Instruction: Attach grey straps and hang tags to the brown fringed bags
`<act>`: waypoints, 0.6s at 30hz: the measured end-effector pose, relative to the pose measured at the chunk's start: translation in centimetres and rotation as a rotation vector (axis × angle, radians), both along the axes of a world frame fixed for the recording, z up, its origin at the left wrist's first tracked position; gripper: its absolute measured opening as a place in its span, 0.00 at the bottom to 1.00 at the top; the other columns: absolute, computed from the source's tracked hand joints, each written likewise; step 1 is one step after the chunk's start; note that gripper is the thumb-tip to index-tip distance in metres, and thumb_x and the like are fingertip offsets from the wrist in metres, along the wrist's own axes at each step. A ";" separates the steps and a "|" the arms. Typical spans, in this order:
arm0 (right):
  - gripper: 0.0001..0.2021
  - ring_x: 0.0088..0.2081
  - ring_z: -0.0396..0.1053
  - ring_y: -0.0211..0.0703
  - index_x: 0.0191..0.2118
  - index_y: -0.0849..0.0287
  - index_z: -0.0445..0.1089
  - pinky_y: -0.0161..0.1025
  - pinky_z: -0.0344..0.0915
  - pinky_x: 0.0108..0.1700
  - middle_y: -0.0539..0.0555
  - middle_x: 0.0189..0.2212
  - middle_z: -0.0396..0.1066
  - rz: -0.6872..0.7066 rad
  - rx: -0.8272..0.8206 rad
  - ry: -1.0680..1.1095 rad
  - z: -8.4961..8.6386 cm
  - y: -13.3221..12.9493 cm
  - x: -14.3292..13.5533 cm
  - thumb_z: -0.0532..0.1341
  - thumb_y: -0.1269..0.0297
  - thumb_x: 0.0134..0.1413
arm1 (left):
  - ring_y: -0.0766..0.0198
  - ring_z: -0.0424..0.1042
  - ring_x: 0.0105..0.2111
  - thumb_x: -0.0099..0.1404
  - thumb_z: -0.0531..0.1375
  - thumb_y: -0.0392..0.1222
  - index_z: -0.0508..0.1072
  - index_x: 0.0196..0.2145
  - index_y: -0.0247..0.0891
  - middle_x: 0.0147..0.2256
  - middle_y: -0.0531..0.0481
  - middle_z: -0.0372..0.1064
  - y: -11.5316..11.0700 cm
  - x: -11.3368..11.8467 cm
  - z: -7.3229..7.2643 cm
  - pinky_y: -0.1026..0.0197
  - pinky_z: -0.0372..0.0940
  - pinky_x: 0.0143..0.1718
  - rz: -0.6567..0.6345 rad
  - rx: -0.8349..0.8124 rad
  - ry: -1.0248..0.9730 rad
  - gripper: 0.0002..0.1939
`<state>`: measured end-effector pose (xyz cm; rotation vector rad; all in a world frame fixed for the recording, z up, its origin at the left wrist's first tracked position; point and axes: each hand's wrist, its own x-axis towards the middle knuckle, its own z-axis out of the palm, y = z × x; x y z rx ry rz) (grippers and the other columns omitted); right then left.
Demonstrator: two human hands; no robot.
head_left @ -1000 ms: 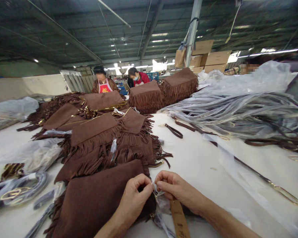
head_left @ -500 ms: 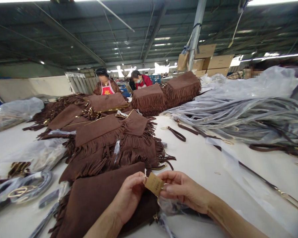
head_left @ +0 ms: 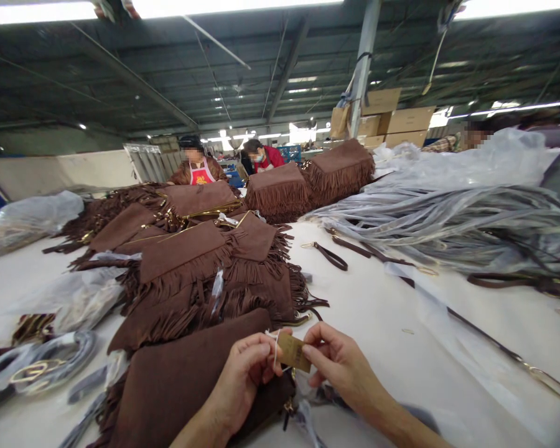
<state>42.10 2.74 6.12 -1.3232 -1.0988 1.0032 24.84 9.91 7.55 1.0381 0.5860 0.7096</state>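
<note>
Between the earlier frames and this one, the tag (head_left: 293, 352) had come up from hanging below the hands to sit between them, and both hands had drifted slightly lower and closer to the camera. The left hand (head_left: 242, 379) was pinched together on the white string (head_left: 276, 350) at the tag's left edge, its heel resting on the nearest bag (head_left: 177, 379). The right hand (head_left: 340, 367) had thumb and forefinger clamped on the tag's right edge. The tag hung just above the bag's near corner, by the gold clasp (head_left: 288, 407).

The string looked thin, so a hard pull from either hand could have snapped it or torn the tag's hole. Clear plastic (head_left: 308, 398) lay crumpled under the right hand and might have caught in the loop. More fringed bags (head_left: 200, 274) were piled behind on the table (head_left: 378, 311), close enough for loose fringe to snag the string.
</note>
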 end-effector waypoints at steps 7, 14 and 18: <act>0.08 0.18 0.64 0.35 0.28 0.58 0.66 0.31 0.65 0.19 0.45 0.20 0.65 0.069 0.040 -0.110 -0.3 -0.2 0.1 0.61 0.59 0.49 | 0.63 0.69 0.31 0.62 0.59 0.40 0.81 0.30 0.40 0.29 0.49 0.73 -0.1 -0.7 1.7 0.65 0.60 0.35 -0.082 0.706 0.415 0.10; 0.18 0.33 0.70 0.42 0.38 0.58 0.68 0.32 0.69 0.24 0.50 0.28 0.69 0.194 -0.052 0.009 0.1 -0.3 -0.1 0.60 0.47 0.53 | 0.62 0.71 0.32 0.61 0.53 0.34 0.80 0.43 0.41 0.31 0.50 0.74 1.2 -3.4 3.5 0.65 0.62 0.36 0.069 1.034 0.678 0.18; 0.28 0.38 0.71 0.46 0.38 0.57 0.66 0.33 0.70 0.26 0.52 0.30 0.69 0.158 -0.196 0.069 0.4 -0.1 0.1 0.57 0.34 0.49 | 0.62 0.67 0.25 0.57 0.57 0.40 0.78 0.39 0.39 0.24 0.53 0.69 4.0 -9.1 5.2 0.65 0.60 0.28 0.268 0.928 0.777 0.13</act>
